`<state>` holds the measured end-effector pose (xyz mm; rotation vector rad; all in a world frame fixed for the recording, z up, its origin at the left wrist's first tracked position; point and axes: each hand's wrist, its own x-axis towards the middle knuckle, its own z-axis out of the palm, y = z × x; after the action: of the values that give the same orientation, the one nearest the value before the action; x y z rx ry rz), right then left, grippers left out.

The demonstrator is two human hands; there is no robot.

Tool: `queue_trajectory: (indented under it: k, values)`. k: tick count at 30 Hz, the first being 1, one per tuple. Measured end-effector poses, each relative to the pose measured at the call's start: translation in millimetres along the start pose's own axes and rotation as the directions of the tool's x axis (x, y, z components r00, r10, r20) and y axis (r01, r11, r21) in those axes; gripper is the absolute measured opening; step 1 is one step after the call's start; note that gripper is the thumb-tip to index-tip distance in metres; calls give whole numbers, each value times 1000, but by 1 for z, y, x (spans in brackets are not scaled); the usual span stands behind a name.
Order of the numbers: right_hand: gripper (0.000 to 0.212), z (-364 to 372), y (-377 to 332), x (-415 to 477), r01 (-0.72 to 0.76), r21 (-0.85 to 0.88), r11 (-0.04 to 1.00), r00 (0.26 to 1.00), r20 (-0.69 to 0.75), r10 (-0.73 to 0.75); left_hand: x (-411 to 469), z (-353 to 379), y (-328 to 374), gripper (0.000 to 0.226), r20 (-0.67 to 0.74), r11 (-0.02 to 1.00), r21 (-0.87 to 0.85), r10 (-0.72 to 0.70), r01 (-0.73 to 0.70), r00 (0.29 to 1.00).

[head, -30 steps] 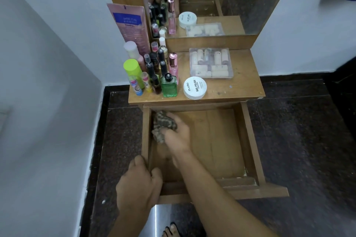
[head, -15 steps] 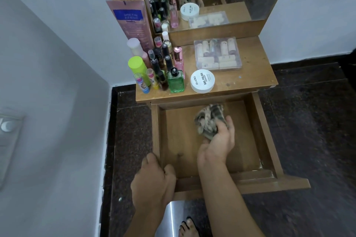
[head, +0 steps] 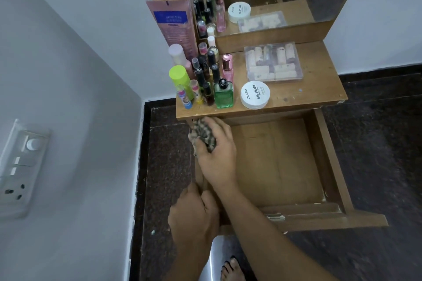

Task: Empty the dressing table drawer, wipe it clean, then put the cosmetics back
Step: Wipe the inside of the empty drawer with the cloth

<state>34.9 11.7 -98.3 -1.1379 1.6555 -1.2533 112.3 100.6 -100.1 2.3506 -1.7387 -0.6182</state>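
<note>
Since half a second ago, cloth (head: 204, 134) shifted from mid-back of drawer (head: 285, 166) to its back-left corner, bunched in curled fingers of right hand (head: 217, 157). Front-left corner still gripped by left hand (head: 194, 217). Cosmetics (head: 212, 80) grouped on tabletop (head: 296, 93).

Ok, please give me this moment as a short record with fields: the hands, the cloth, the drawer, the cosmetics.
drawer: pulled out, no cosmetics seen inside
left hand: grips its front left corner
right hand: holds the cloth at its back left corner
cosmetics: standing on the table top
step: wiping, cosmetics not yet put back
</note>
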Motion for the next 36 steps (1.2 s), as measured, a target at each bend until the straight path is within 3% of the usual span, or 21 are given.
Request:
queue_trajectory:
  k: [5, 11, 14, 19, 24, 28, 33, 36]
  values:
    - [57, 5, 2, 8, 184, -385, 904, 965, 244, -93, -8, -1, 2, 51, -128, 994, -99, -57, 44, 990]
    - [67, 16, -10, 10, 363, -581, 728, 904, 410, -123, -11, 0, 3, 42, -283, 942, -336, -128, 27, 951]
    - [71, 12, -12, 8, 455, -577, 679, 849, 510, -136, -12, -4, 3, 36, -356, 865, -501, -252, 44, 900]
    - [66, -7, -1, -13, 467, -516, 718, 820, 556, -133, -8, -6, 7, 36, -397, 781, -622, -382, 61, 834]
    - [72, -31, 3, -41, 507, -442, 740, 732, 674, -98, -5, -5, 3, 58, -435, 697, -716, -477, 27, 764]
    - [61, -44, 3, -57, 533, -364, 764, 635, 769, -77, -3, -8, 5, 70, -383, 651, -754, -546, 90, 745]
    - [59, -52, 1, -64, 526, -324, 786, 542, 840, -15, -1, -18, 5, 78, -272, 619, -725, -660, 302, 700]
    - [41, -56, -14, -56, 496, -273, 824, 470, 882, 9, 2, -19, -2, 80, -151, 481, -817, -712, 320, 685]
